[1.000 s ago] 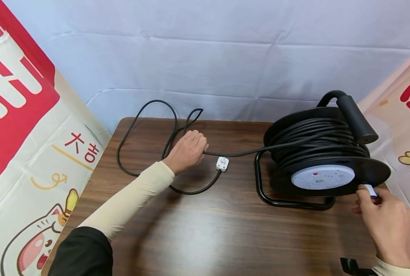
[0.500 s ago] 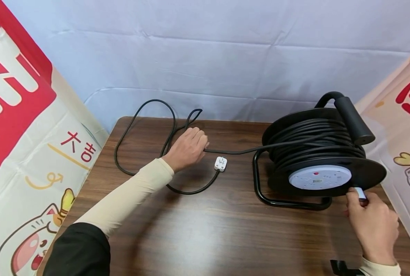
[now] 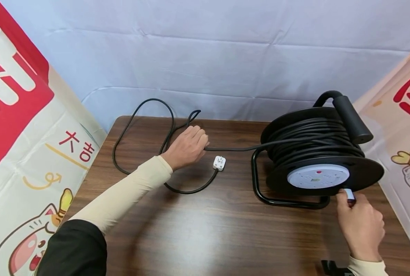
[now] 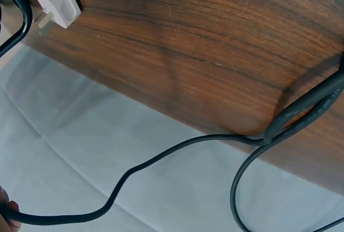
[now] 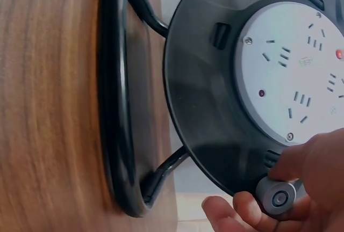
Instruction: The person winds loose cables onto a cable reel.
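A black cable reel (image 3: 315, 153) with a white socket panel (image 3: 318, 176) stands on its tube frame at the right of the table. My right hand (image 3: 361, 226) pinches the small crank knob (image 5: 276, 194) on the reel's front disc, thumb and fingers around it in the right wrist view. From the wound drum a black cable (image 3: 232, 149) runs left to my left hand (image 3: 187, 147), whose curled fingers grip it. Beyond that hand the cable lies in loose loops. Its white plug (image 3: 219, 163) rests prongs up on the table, just right of the left hand.
A dark wood table (image 3: 205, 237) carries everything. Behind it hangs a pale cloth (image 3: 205, 57), with printed banners (image 3: 77, 145) at both sides. The reel's black carry handle (image 3: 353, 119) sticks up at the back right. Loose cable loops reach the table's back left edge.
My right hand and the knob have moved left along the disc's lower edge. The left hand stays nearly in place, still gripping the cable. The whole view has shifted slightly.
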{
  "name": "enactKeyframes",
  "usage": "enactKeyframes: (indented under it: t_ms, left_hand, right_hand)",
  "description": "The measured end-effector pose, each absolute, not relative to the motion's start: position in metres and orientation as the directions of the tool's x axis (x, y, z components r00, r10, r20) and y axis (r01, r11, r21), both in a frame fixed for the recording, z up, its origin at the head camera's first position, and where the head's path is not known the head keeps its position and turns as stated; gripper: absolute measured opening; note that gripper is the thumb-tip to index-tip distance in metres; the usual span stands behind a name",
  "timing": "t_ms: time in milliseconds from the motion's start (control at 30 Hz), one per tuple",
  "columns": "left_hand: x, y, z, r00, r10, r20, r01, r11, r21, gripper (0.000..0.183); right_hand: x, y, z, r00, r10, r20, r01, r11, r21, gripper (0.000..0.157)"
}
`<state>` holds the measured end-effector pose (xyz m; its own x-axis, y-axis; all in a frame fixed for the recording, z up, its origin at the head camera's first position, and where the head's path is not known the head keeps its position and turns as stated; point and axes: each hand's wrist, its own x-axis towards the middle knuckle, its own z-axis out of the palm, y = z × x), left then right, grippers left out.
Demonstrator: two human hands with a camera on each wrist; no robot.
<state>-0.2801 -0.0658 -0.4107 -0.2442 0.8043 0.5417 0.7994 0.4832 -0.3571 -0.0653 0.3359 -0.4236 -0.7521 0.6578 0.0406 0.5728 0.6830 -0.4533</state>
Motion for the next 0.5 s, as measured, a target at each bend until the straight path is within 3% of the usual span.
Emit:
enactKeyframes:
  t_ms: [367,500]
  left_hand:
    - [-0.281,-0.066,-0.406,-0.25,0.819,0.516,0.816,0.465,-0.344,0.017]
    - [-0.279,-0.064,-0.406,-0.231,0.815,0.531,0.822,0.456,-0.342,0.031]
  right_hand:
    - [-0.067,0.326,-0.434,-0.774,0.631,0.06,0.551,0.717,-0.427,0.052]
    - [-0.066,0.324,-0.436,-0.779,0.624,0.057,0.547,0.722,-0.425,0.052]
